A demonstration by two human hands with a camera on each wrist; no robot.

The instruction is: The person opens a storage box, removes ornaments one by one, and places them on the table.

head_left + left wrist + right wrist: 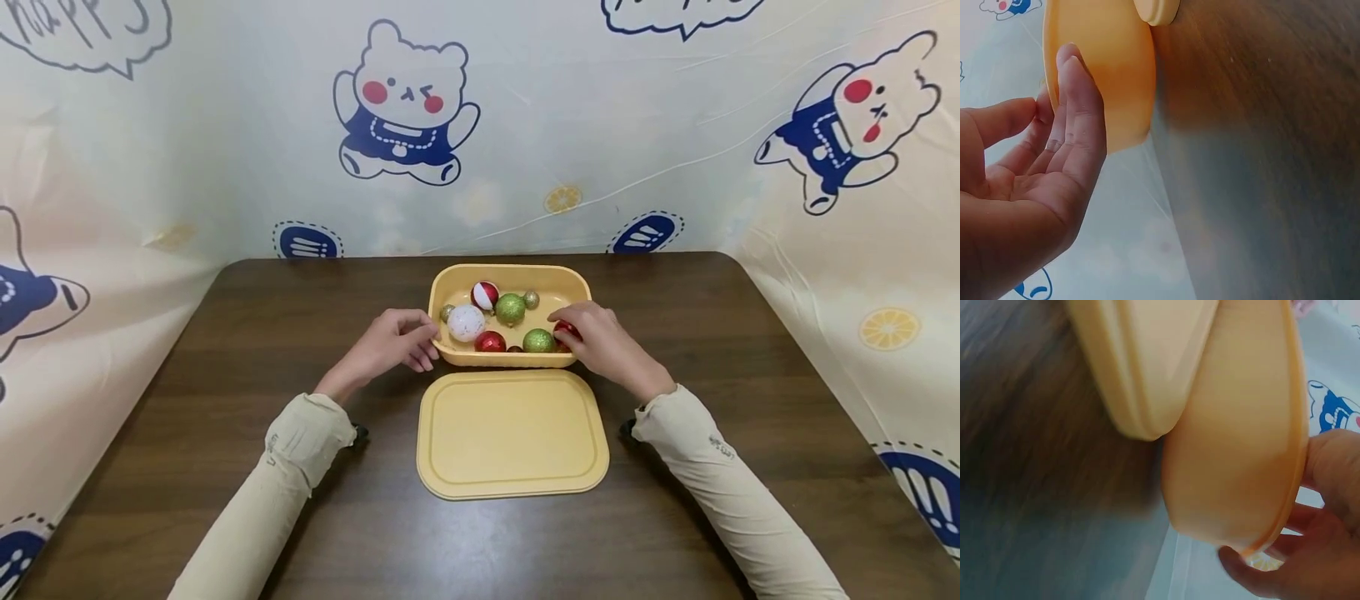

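Observation:
A yellow plastic box holds several Christmas baubles: a white bauble, green glitter baubles, a red-and-white bauble, a red bauble and smaller ones. My right hand reaches over the box's right front corner and pinches another red bauble; the rim hides this grip in the right wrist view, where one finger hangs outside the wall. My left hand is at the box's left end, fingers loosely bent. Its fingers lie against the outer wall in the left wrist view.
In front of the box, a yellow lid lies flat on the dark wooden table. Behind and at both sides of the table hangs a printed cloth with cartoon bears.

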